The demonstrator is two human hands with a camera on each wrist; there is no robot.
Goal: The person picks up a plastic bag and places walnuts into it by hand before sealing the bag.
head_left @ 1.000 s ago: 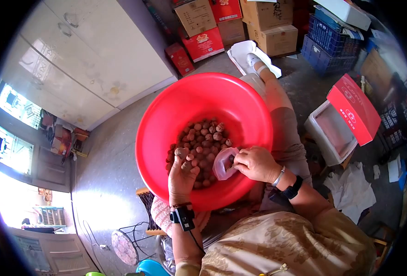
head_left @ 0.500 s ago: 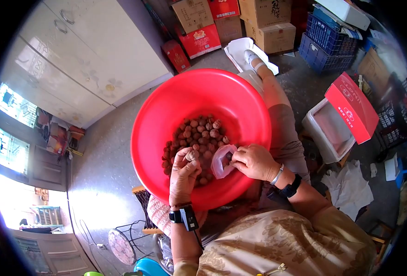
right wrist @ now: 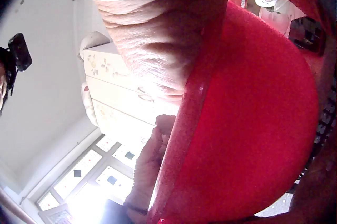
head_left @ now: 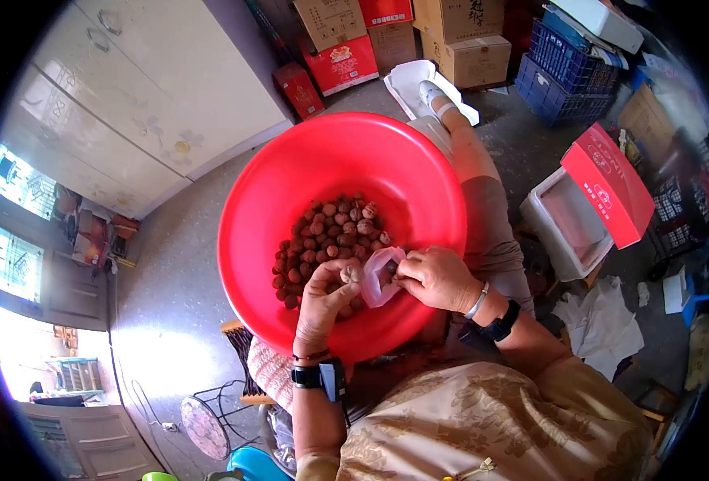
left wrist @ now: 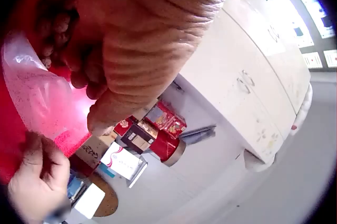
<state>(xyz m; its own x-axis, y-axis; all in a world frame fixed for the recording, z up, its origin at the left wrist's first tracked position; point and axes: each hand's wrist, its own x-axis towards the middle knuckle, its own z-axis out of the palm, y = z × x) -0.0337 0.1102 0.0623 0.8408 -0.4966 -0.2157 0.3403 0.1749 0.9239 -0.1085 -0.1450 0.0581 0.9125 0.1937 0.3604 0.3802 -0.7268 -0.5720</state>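
Note:
A big red plastic basin (head_left: pixel 266 184) sits on the person's lap, with a heap of walnuts (head_left: pixel 322 232) at its bottom. Over the heap, the left hand (head_left: pixel 322 298) pinches a paler walnut (head_left: pixel 350 274) between thumb and fingers. Just right of it, the right hand (head_left: pixel 438 279) grips the rim of a pinkish translucent plastic bag (head_left: pixel 377 290), whose mouth gapes toward the left hand. Something dark shows inside the bag. In the left wrist view the bag (left wrist: pixel 42 90) hangs from the right hand's fingers (left wrist: pixel 45 163). The basin's wall (right wrist: pixel 247 119) hides the bag in the right wrist view.
Cardboard boxes (head_left: pixel 474 60) and blue crates (head_left: pixel 567 80) stand ahead. At the right is a white foam box (head_left: pixel 567 228) with a red carton (head_left: pixel 611 188) against it. A pale cabinet (head_left: pixel 146 104) lines the left, and a round stool (head_left: pixel 204 429) stands lower left.
The left hand, turned palm up with a walnut earlier, has rolled over and moved right to the bag's mouth, still holding a walnut. The right hand keeps its grip on the bag.

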